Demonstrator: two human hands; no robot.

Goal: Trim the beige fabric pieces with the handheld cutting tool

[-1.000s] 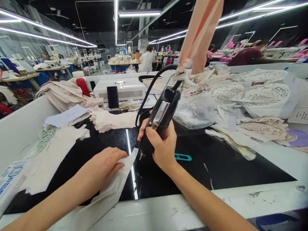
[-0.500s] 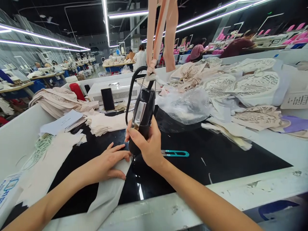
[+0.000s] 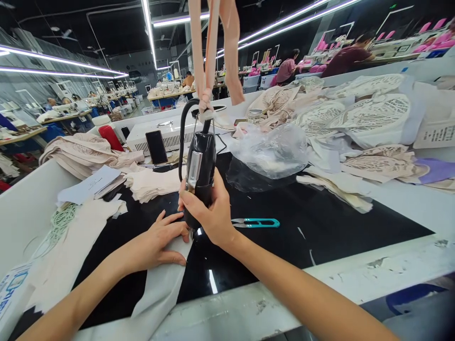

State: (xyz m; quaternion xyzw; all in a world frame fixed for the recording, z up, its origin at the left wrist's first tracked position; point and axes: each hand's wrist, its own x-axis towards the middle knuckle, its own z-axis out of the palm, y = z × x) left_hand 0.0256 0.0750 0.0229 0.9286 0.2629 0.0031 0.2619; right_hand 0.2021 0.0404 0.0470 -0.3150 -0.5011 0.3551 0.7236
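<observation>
A dark ceiling (image 3: 117,28) is crossed by long strip lights (image 3: 149,33), and the room is closed by a grey back wall (image 3: 122,61). Beyond the left edge of the bench (image 3: 227,310), tables (image 3: 25,135) are ranged beside a pale floor (image 3: 138,105) — past its far right corner, sewing machines (image 3: 398,49) are lined up.

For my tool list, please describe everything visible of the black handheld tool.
The black handheld tool has a glossy, plastic-looking body, a silvery side piece and a black cable at its top. It stands nearly upright in the right hand, below knotted peach straps, lower end at the pale cloth's edge; contact is unclear.
</observation>
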